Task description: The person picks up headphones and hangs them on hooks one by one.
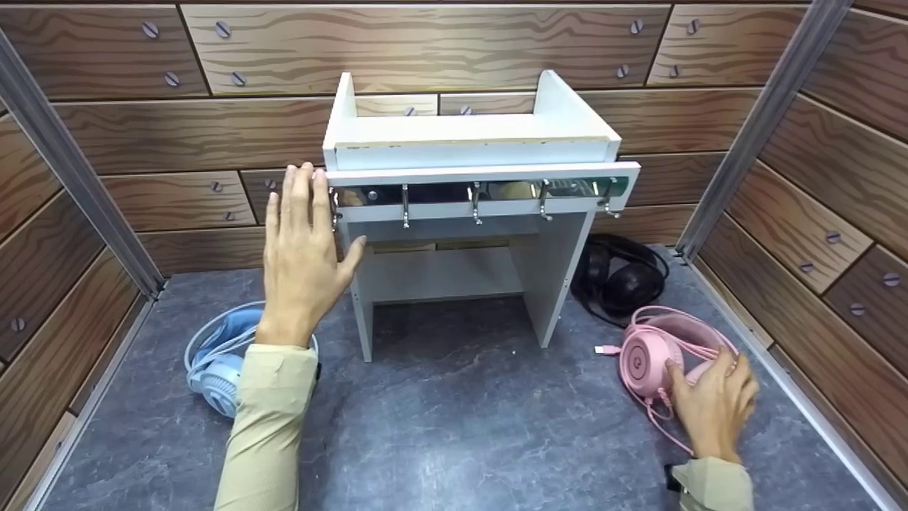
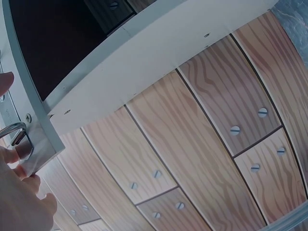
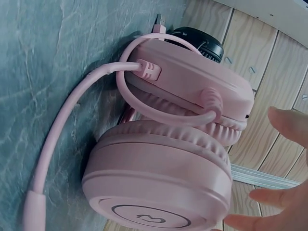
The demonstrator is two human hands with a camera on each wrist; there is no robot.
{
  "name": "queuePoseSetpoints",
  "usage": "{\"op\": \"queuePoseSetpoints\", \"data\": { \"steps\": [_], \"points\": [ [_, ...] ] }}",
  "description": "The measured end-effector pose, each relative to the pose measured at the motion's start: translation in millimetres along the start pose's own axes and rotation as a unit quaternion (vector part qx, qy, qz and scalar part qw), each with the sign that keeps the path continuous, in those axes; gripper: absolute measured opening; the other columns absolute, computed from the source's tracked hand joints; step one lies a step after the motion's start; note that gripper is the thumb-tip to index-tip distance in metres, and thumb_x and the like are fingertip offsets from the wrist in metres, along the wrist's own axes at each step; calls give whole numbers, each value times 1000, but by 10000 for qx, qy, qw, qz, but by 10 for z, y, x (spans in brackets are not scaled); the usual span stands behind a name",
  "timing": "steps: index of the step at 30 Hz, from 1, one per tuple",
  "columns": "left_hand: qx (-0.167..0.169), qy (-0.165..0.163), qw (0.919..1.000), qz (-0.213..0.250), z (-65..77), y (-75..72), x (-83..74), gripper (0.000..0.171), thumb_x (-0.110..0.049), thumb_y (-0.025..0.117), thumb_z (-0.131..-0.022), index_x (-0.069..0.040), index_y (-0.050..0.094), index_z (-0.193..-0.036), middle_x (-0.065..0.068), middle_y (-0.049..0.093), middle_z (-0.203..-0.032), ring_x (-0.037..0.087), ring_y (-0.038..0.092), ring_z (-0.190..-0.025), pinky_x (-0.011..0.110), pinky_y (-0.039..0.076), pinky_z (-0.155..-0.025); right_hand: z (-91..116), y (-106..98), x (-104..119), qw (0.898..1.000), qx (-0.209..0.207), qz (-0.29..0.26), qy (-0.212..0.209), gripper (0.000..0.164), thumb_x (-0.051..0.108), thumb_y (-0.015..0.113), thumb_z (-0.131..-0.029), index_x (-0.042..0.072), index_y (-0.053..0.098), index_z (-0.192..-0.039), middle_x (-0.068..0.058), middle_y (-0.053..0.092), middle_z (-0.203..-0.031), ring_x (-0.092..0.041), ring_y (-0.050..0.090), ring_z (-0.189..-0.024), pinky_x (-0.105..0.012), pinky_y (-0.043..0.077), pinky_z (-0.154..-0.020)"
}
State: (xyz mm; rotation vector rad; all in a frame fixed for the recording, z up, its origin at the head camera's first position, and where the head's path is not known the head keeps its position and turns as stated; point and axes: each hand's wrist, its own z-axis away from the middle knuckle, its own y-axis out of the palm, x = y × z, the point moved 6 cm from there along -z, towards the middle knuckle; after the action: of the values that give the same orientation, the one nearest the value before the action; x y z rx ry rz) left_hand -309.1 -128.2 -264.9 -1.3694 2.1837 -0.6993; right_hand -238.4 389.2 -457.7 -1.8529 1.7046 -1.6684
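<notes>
A white shelf unit [image 1: 447, 129] carries a mirrored rail with metal hooks [image 1: 440, 211] across its front. My left hand [image 1: 301, 259], fingers extended and thumb spread, rests at the rail's left end. Seen by the left wrist camera, the fingers of that hand [image 2: 24, 204] touch the rail's end [image 2: 45, 149] beside a hook. Pink headphones [image 1: 647, 363] with a cable lie on the floor at the right. Around their far earcup is my right hand [image 1: 715, 404], thumb and fingers apart. The right wrist view shows its fingers [image 3: 274, 197] beside the headphones [image 3: 159, 159], not closed on them.
Blue headphones [image 1: 221, 376] lie at the left, partly behind my left forearm. Black headphones [image 1: 631, 284] sit behind the pink pair, close to the unit's right leg. Wood-patterned walls [image 1: 425, 42] with metal corner strips enclose the grey marbled floor [image 1: 454, 426].
</notes>
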Motion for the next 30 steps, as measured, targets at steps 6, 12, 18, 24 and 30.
{"op": "queuePoseSetpoints", "data": {
  "steps": [6,12,18,24,30],
  "points": [
    [4,-15,10000,5,0,5,4,90,-34,71,-91,8,25,-156,27,25,-161,37,15,-153,44,2,-124,-35,12,-68,9993,148,-208,273,78,29,65,-94,-16,27,-146,-44,19,-150,-66,21,-134,-78,21,-104],
    [-56,56,9999,-75,1,-2,-3,90,-33,71,-90,9,26,-155,27,26,-161,38,17,-152,45,5,-125,-76,14,-153,9966,316,-479,600,78,32,61,-96,-16,25,-147,-44,16,-152,-65,18,-135,-75,21,-107],
    [-85,73,9999,-74,4,0,-5,90,-32,72,-90,9,26,-155,27,26,-161,38,17,-152,45,5,-125,-97,32,-215,9927,429,-764,824,78,33,58,-98,-18,24,-147,-45,19,-149,-67,18,-134,-71,17,-112],
    [-69,69,9999,-51,6,-4,-7,90,-32,72,-90,8,26,-155,27,25,-161,38,17,-152,45,5,-125,-125,46,-262,9901,542,-842,980,76,32,54,-99,-18,23,-147,-47,20,-147,-68,20,-131,-70,17,-111],
    [-42,51,10000,-7,1,-4,-2,91,-34,72,-90,8,26,-156,26,25,-161,37,15,-153,44,4,-125,-169,58,-324,9849,691,-957,1265,76,33,51,-99,-17,23,-148,-48,21,-147,-67,20,-133,-67,17,-114]
  ]
}}
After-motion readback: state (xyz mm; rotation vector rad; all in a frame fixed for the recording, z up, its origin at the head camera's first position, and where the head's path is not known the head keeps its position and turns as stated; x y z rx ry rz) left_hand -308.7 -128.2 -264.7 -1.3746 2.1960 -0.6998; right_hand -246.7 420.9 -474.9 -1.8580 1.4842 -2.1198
